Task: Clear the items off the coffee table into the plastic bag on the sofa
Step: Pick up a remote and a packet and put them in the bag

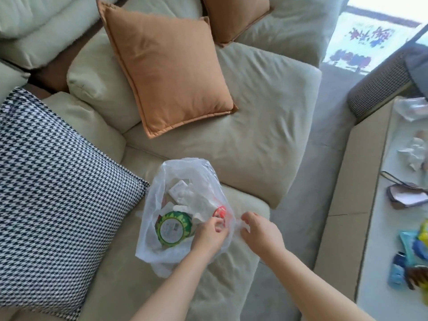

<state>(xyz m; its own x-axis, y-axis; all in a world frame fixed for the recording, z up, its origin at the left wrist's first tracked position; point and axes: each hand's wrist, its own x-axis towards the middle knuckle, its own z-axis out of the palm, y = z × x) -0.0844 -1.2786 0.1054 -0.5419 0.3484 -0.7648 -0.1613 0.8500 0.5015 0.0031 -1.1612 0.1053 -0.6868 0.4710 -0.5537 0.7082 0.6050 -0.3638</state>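
Translucent white plastic forms the plastic bag (185, 216), which sits open-mouthed on the front seat cushion of the pale beige sofa (254, 140). Inside the bag lie a round container with a green and yellow patterned rim (173, 227), a small white box (178, 188) toward the far side, crumpled white wrapping (199, 200) in the middle, and a red-topped item (219, 212) against the bag's right wall. The left hand (209, 234) reaches into the bag from its near right edge, fingers curled and pinching something small beside the red-topped item; the blur there makes it hard to say whether it holds the bag's film or an object. The right hand (260, 231) hovers just right of the bag, fingers loosely spread and slightly bent, gripping nothing that can be made out, though its fingertips seem close to the bag's outer film. Just left of the bag, a black and white houndstooth cushion (58, 181) leans on the seat. Beyond the bag, further back on the sofa, an orange cushion (166, 75) lies tilted, with a second orange cushion (234, 15) behind it. Well to the right of the bag, across a strip of grey floor, stands the coffee table (370, 205), which carries crumpled white paper (413, 154), a clear wrapper (410, 108), a dark pinkish pouch (407, 195) and several bright blue, teal and yellow packets (412, 246).
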